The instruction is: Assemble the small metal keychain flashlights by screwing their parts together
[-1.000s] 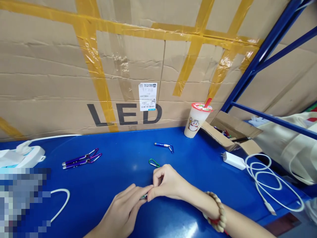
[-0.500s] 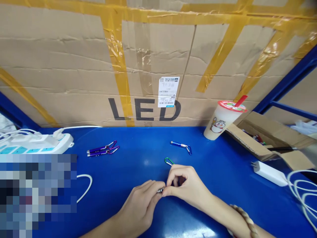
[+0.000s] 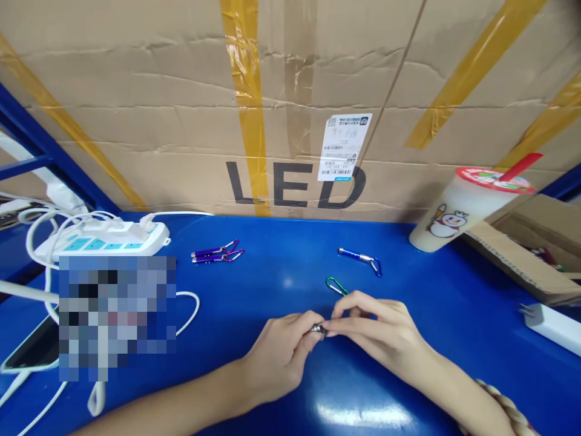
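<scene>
My left hand [image 3: 290, 351] is closed, with thumb and forefinger around a small silver metal piece [image 3: 318, 328], most of it hidden in the fingers. The fingertips of my right hand [image 3: 376, 327] are pinched together at the exposed end of that piece; whether they grip a separate part cannot be made out. Just behind my right hand a green carabiner [image 3: 334, 284] lies on the blue table, its lower part covered by the fingers. Farther back lies a blue penlight with a carabiner [image 3: 358, 255]. Two purple penlights with carabiners [image 3: 211, 255] lie side by side to the left.
A large cardboard box [image 3: 181, 139] walls off the back of the blue table [image 3: 272, 266]. At right stand a drink cup [image 3: 449, 212], an open carton [image 3: 521, 260] and a white charger [image 3: 554, 330]. A power strip [image 3: 157, 239] with cables and a phone [image 3: 34, 348] are at left.
My view has turned left and down, so things sit farther right in it. The right fingers have straightened somewhat, and more of the silver piece's end shows between my hands.
</scene>
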